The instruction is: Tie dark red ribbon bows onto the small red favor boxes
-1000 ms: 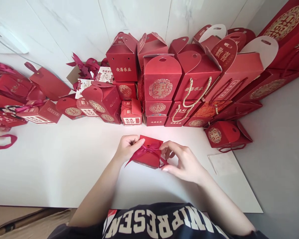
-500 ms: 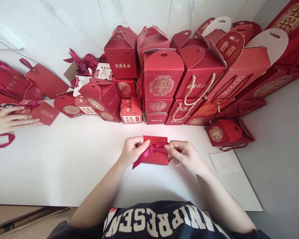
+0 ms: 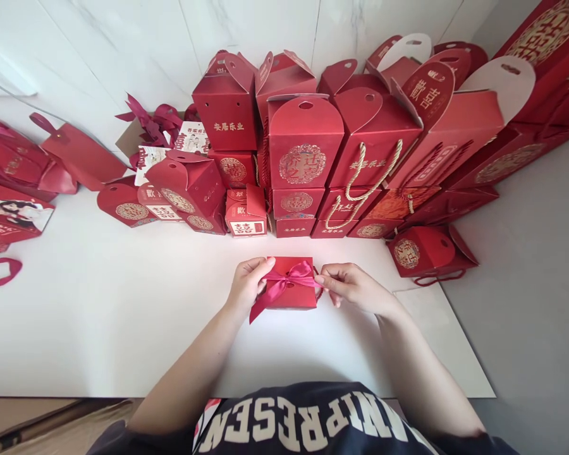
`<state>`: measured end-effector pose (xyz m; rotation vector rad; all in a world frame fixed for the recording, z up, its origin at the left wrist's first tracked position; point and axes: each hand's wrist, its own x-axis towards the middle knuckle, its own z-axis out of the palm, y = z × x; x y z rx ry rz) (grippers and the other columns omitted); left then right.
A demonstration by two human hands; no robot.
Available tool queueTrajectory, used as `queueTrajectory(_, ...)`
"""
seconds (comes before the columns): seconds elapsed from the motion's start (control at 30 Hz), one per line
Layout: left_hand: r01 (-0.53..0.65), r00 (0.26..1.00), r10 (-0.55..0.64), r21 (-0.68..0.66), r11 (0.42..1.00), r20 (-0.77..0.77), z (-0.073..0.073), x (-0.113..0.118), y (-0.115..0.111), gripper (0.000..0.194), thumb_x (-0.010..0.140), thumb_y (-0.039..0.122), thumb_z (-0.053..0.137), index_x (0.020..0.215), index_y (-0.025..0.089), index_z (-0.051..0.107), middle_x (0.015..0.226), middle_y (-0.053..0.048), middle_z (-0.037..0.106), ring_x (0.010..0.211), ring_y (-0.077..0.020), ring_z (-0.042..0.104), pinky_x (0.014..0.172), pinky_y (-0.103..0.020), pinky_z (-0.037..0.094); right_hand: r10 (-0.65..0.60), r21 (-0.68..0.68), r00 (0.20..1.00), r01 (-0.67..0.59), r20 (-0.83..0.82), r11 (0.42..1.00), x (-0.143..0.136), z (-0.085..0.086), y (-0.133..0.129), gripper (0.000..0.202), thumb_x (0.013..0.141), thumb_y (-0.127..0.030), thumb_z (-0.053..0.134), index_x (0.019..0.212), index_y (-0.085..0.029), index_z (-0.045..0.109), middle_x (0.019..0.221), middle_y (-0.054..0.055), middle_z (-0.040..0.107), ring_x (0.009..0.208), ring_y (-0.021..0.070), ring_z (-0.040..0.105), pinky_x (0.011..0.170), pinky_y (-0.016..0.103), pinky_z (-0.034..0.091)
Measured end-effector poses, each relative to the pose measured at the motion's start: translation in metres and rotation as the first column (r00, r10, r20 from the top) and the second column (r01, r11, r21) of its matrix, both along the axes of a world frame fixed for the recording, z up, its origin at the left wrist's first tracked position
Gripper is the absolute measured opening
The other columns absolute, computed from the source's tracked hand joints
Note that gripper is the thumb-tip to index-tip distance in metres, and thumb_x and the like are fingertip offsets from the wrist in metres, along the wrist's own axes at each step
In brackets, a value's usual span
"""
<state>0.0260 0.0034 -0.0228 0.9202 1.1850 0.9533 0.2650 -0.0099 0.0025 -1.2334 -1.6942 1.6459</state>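
Observation:
A small red gift box lies on the white table in front of me, with a magenta satin ribbon tied in a bow across its top. My left hand is closed at the box's left edge, its thumb on the upper left corner beside the bow. One ribbon tail hangs down past the box's lower left corner. Over at the right edge, my right hand pinches the ribbon's right part between thumb and finger. A dark red cord handle shows beside those fingers.
Stacked red gift boxes line the wall behind the table. One red box with a cord handle sits at the right. More red packages and a loose ribbon loop are at the left.
My left thumb has shifted from near the bow to the box's upper left corner. Another person's hand and the red box it held have left the view at the left.

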Motion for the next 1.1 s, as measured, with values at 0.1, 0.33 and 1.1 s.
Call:
queueTrajectory(0.1, 0.116, 0.993, -0.115, 0.027, 0.993, -0.025, 0.001, -0.006, 0.003, 0.046, 0.083, 0.048, 0.061, 0.056, 0.018, 0.04, 0.038, 0.008, 0.034, 0.03, -0.0036, 0.025, 0.033, -0.019, 0.013, 0.016, -0.023, 1.0, -0.015, 0.009, 1.0, 0.01, -0.004, 0.003, 0.041, 0.093, -0.052, 0.05, 0.071, -0.018, 0.055, 0.061, -0.001, 0.058, 0.058, 0.0124, 0.056, 0.061, 0.025, 0.044)
queueTrajectory(0.33, 0.373, 0.914, -0.343, 0.118, 0.92, -0.217, 0.013, -0.02, 0.006, 0.037, 0.074, 0.04, 0.076, 0.069, 0.017, 0.046, 0.053, 0.006, 0.046, 0.045, -0.006, 0.038, 0.044, -0.02, 0.026, -0.341, 0.29, 0.938, 0.344, -0.064, 0.893, 0.006, -0.013, 0.014, 0.032, 0.096, -0.049, 0.046, 0.09, -0.021, 0.061, 0.098, 0.005, 0.065, 0.096, 0.0195, 0.059, 0.088, 0.035, 0.046)
queueTrajectory(1.1, 0.512, 0.824, -0.437, 0.142, 0.847, -0.36, 0.023, -0.023, 0.006, 0.028, 0.074, 0.035, 0.074, 0.083, 0.015, 0.057, 0.059, 0.006, 0.05, 0.05, -0.006, 0.033, 0.051, -0.021, 0.028, -0.095, 0.155, 0.961, 0.138, -0.259, 0.978, -0.032, -0.023, 0.022, 0.041, 0.09, -0.05, 0.056, 0.062, -0.019, 0.057, 0.124, 0.006, 0.056, 0.11, 0.0229, 0.057, 0.1, 0.039, 0.044)
